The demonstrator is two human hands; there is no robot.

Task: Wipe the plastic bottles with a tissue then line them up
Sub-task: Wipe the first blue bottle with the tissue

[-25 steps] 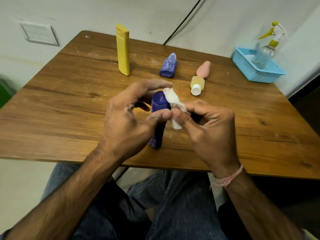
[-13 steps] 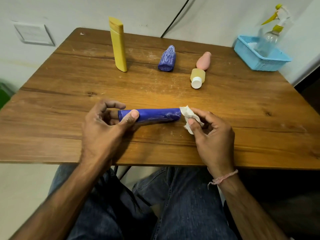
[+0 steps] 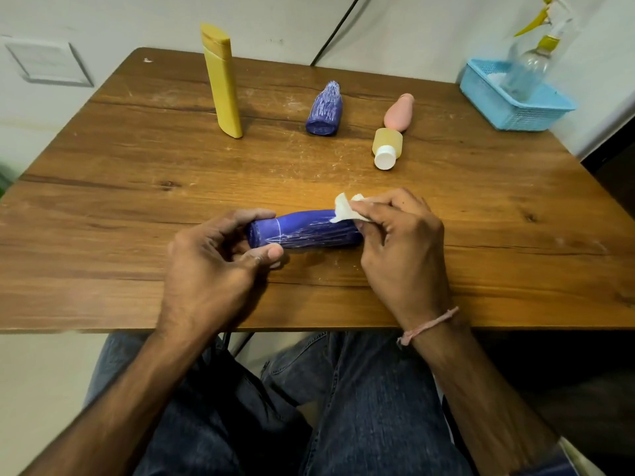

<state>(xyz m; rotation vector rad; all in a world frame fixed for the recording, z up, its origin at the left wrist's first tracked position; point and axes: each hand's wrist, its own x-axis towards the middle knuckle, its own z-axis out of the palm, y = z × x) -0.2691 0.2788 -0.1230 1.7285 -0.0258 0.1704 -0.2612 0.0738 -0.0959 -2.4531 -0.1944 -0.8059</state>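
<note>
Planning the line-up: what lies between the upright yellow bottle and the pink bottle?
A short blue bottle lying on its side, seen in the head view.

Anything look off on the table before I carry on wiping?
Three bottles lie on their sides at the back: the small blue bottle, pink bottle and white-capped bottle; only the yellow bottle stands. The long blue bottle being wiped shows white streaks, and pale specks dot the table.

Warm indoor light, medium bright; hotspot on wooden table (image 3: 343,180) centre. Soft shadows under my left hand (image 3: 213,269), right hand (image 3: 402,249) and blue bottle (image 3: 309,231). Tissue (image 3: 345,209) bright, little detail. Wide-angle bend at table edges. My left forearm blurred; spray bottle (image 3: 529,63) smeared. Lower right corner dark.
</note>
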